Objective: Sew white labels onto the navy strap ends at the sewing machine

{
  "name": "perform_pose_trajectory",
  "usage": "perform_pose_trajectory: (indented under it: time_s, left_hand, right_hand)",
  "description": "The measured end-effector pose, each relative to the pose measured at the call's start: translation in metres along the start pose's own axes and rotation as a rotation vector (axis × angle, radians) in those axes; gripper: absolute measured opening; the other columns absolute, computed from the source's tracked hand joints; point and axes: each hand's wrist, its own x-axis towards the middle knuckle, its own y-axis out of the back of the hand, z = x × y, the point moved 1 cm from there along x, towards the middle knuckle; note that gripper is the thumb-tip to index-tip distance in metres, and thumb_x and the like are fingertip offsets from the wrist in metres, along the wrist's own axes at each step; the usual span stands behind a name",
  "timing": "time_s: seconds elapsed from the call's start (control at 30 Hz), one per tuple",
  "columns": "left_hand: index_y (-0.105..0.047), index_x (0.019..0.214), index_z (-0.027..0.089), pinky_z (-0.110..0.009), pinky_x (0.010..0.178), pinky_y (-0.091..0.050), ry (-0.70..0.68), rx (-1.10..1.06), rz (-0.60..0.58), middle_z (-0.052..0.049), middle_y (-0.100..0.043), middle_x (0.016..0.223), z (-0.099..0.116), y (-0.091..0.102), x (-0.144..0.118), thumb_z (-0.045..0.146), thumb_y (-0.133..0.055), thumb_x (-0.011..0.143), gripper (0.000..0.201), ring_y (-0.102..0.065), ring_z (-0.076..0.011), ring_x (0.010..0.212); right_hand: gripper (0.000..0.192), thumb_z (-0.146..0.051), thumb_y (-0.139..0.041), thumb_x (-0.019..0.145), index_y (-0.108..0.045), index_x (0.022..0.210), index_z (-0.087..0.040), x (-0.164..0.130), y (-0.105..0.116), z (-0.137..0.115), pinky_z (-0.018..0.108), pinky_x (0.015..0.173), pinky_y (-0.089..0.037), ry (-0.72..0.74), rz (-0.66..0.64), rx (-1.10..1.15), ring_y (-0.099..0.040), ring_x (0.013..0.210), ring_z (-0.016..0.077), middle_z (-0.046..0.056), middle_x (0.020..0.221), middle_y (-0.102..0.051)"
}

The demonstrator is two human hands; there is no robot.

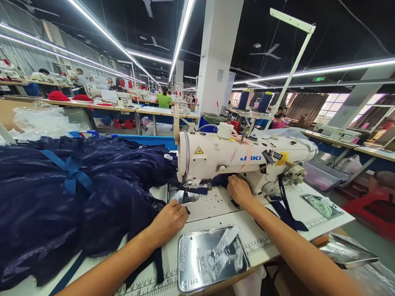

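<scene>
A white sewing machine (212, 152) stands across the table. My left hand (171, 218) is in front of its needle area, fingers curled together, with a bit of dark navy fabric (188, 210) showing at the fingertips. Under the machine's arm my right hand (239, 189) grips navy fabric (220, 180); its fingertips are partly hidden. A narrow navy strip (199, 190) runs by the presser foot (185, 195). To the left lies a large heap of navy garments (108, 205), with a blue ribbon bow (72, 172) on it.
A metal tray (185, 267) with white labels (220, 261) sits at the table's front edge. Navy straps (285, 211) and a coil of pale green cord (321, 205) lie at the right. Behind are thread cones (243, 100), other machine tables and a person in green (164, 99).
</scene>
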Motion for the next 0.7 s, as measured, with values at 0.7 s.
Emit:
perform_pose_trajectory:
  time_s: [0.7]
  left_hand:
    - [-0.053, 0.063, 0.013, -0.030, 0.060, -0.030, 0.024, -0.050, -0.025, -0.002, -0.056, 0.060, 0.002, 0.000, -0.001, 0.005, -0.049, 0.077, 0.016, -0.049, -0.0153, 0.055]
  right_hand:
    - [0.012, -0.019, -0.049, 0.083, -0.059, 0.084, -0.014, -0.045, -0.019, -0.032, 0.028, 0.074, -0.035, 0.641, 0.142, 0.401, -0.050, 0.074, 0.0147, 0.004, 0.077, -0.058]
